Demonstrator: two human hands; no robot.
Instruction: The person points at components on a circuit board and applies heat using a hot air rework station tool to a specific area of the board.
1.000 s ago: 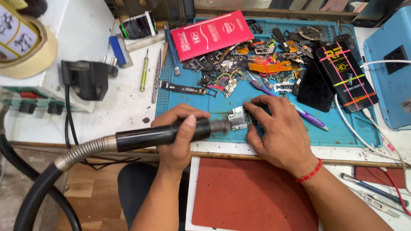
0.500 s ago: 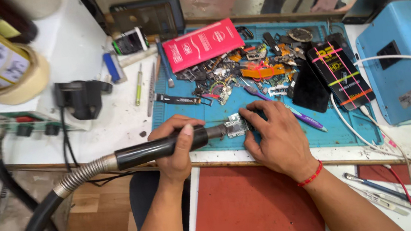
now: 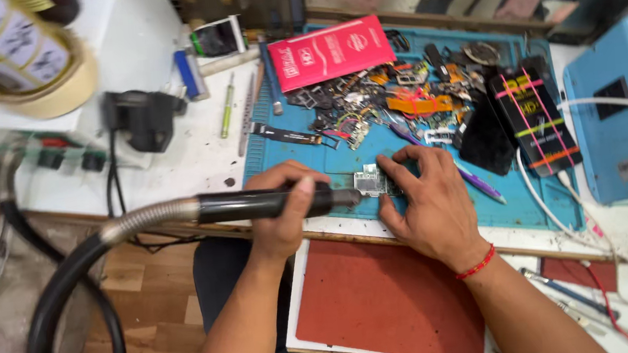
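Right now the left hand (image 3: 284, 220) has its fingers wrapped around the black hot-air handpiece (image 3: 256, 204), nozzle beside the small circuit board (image 3: 372, 181) on the blue mat (image 3: 342, 159); the right hand (image 3: 424, 201) pins it with spread fingers. It looks thin, light and fragile, best held by its edges

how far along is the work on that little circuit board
Already done: the small green circuit board lies bare on the blue work mat, with loose parts piled behind it. In hand: the left hand aims the black hot-air handpiece at the board, while the right hand steadies it. Left: nothing shows the board refitted; whether any component has come off is too small to tell.
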